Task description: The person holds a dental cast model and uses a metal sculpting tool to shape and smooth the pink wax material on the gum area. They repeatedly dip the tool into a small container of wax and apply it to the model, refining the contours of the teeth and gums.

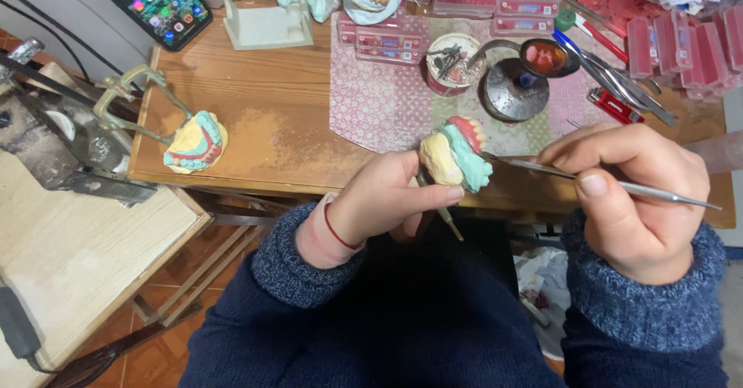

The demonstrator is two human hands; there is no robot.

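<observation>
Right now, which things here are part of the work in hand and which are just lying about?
In use:
left hand
dental cast
right hand
metal carving tool

Lying about:
second cast on the brass frame
phone
pink boxes
red lighter

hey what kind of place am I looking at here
Most likely a dental technician's workbench. The left hand holds a denture model while the right hand works it with a metal hand tool; a second model and pink tooth trays sit nearby.

Both forearms in blue knit sleeves reach forward. The left hand (pixel 385 198) is cupped, thumb pressed sideways, fingers closed in a grip. The right hand (pixel 631 190) is curled, thumb and forefinger pinched together.
</observation>
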